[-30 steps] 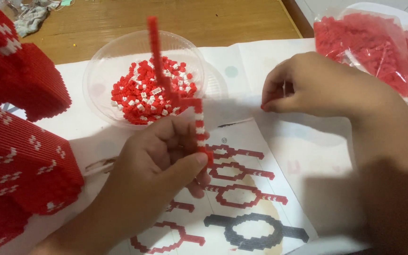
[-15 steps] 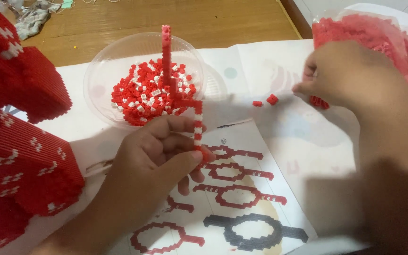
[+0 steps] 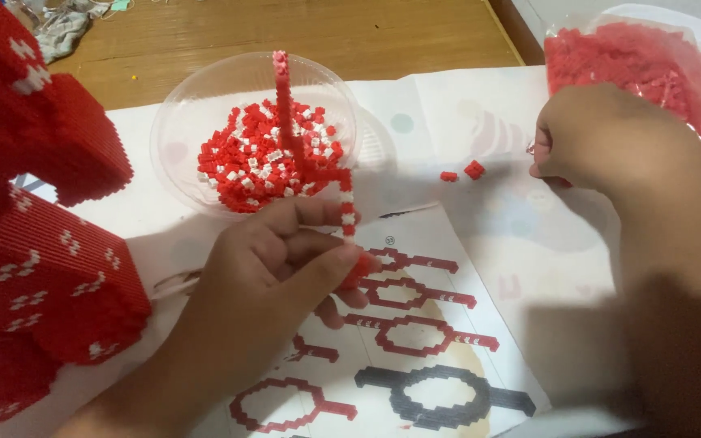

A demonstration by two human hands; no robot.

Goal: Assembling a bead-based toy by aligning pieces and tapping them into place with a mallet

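The left hand [image 3: 277, 284] is pinching a thin red-and-white brick strip [image 3: 310, 154] upright at centre frame, its fingers closed around the lower end, just in front of the clear plastic bowl [image 3: 180, 130] of small red, white and pink bricks. The right hand [image 3: 602, 138], at upper right, is curling its fingers down onto the paper by the bag of red bricks [image 3: 626, 49]; whether they are holding anything I cannot tell. Two loose red bricks [image 3: 464, 172] are lying between the hands. The strip looks only partly built beside the instruction sheet [image 3: 415, 341], which shows about six ring patterns. A large red brick model [image 3: 34, 268] is filling the left edge, seemingly well advanced.
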